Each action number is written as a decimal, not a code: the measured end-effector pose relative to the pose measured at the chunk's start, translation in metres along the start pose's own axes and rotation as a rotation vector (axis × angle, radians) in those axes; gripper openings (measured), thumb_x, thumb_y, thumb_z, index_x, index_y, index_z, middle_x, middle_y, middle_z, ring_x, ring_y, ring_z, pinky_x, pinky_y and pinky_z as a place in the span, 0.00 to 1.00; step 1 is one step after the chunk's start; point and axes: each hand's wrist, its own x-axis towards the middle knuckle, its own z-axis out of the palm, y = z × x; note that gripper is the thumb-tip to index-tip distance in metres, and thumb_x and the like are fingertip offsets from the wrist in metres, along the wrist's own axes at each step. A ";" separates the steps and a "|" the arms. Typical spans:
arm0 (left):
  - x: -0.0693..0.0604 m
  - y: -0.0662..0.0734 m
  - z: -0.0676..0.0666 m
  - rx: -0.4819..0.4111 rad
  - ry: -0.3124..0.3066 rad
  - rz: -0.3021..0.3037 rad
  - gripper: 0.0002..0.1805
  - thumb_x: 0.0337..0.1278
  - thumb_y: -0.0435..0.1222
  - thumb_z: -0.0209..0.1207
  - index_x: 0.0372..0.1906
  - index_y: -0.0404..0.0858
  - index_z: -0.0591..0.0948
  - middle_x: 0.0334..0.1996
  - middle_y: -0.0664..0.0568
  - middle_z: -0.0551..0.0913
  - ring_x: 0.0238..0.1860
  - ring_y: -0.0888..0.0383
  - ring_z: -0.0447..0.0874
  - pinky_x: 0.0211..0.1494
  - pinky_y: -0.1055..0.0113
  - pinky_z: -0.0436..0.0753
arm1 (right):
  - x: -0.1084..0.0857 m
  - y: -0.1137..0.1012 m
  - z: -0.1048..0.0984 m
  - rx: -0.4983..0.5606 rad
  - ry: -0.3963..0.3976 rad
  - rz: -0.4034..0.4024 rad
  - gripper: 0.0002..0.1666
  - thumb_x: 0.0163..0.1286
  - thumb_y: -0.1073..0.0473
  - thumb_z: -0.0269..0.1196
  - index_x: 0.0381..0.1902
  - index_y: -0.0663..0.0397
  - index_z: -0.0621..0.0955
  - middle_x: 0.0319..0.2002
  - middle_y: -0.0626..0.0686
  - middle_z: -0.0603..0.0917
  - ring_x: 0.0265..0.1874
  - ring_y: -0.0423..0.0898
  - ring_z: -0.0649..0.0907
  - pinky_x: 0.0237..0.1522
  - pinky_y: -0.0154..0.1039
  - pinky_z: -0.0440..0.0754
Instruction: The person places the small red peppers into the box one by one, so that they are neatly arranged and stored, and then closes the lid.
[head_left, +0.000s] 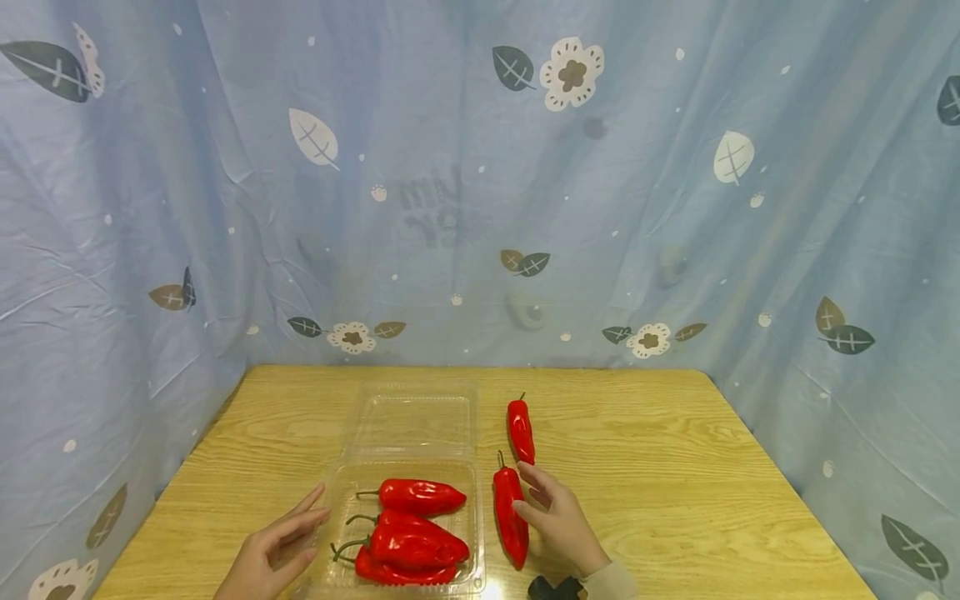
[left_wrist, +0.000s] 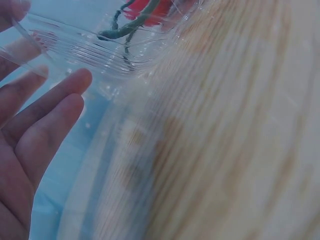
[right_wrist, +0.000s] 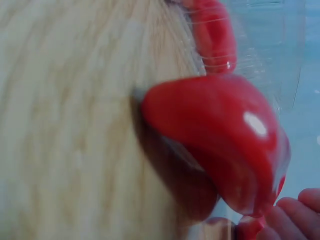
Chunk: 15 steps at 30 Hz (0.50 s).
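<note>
On the wood-grain table (head_left: 660, 467) six red peppers can be counted: four peppers (head_left: 420, 497) inside one clear plastic container (head_left: 481, 517) and two outside it, to its right. The four inside lie sideways with their green stems pointing left; the three nearest the person overlap, so parts of them are hidden. Of the two outside, the nearer pepper (head_left: 512, 529) lies just beside the container's right wall, and the farther pepper (head_left: 520, 429) lies beyond it, tip toward the person.

Two hands are in view. The right hand (head_left: 557, 515) is at the nearer pepper, thumb over its side and fingers reaching toward its stem end, loosely parted and gently bent; whether they press on it I cannot tell. The farther pepper's tip lies close by those fingertips. The left hand (head_left: 273, 546) is at the container's left side, fingers apart and extended, with hold of nothing; the clear wall stands between it and the stems.

One lid (head_left: 417, 417) lies folded back behind the container. One pale sleeve (head_left: 613, 582) covers the right wrist, and a blue patterned curtain (head_left: 450, 150) surrounds the table's back and sides.
</note>
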 end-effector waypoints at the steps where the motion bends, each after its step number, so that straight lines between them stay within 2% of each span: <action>1: 0.000 0.000 0.000 -0.001 0.001 -0.006 0.23 0.56 0.14 0.50 0.59 0.15 0.67 0.71 0.61 0.61 0.60 0.69 0.73 0.53 0.79 0.78 | 0.000 0.001 0.000 0.002 -0.011 0.000 0.34 0.66 0.63 0.62 0.65 0.73 0.65 0.65 0.70 0.68 0.63 0.65 0.69 0.62 0.51 0.71; 8: -0.001 -0.001 0.000 0.030 0.004 -0.028 0.23 0.57 0.15 0.50 0.59 0.16 0.68 0.71 0.62 0.61 0.59 0.70 0.73 0.52 0.79 0.79 | 0.000 0.013 0.002 -0.016 -0.057 0.054 0.38 0.66 0.58 0.63 0.68 0.70 0.63 0.64 0.69 0.69 0.60 0.64 0.74 0.59 0.49 0.77; 15: 0.000 -0.001 0.000 0.034 0.004 -0.023 0.23 0.57 0.15 0.50 0.59 0.16 0.68 0.71 0.63 0.61 0.60 0.70 0.73 0.52 0.80 0.78 | 0.000 0.017 0.005 -0.165 -0.031 0.058 0.41 0.63 0.51 0.66 0.68 0.64 0.66 0.64 0.64 0.71 0.62 0.62 0.72 0.59 0.40 0.75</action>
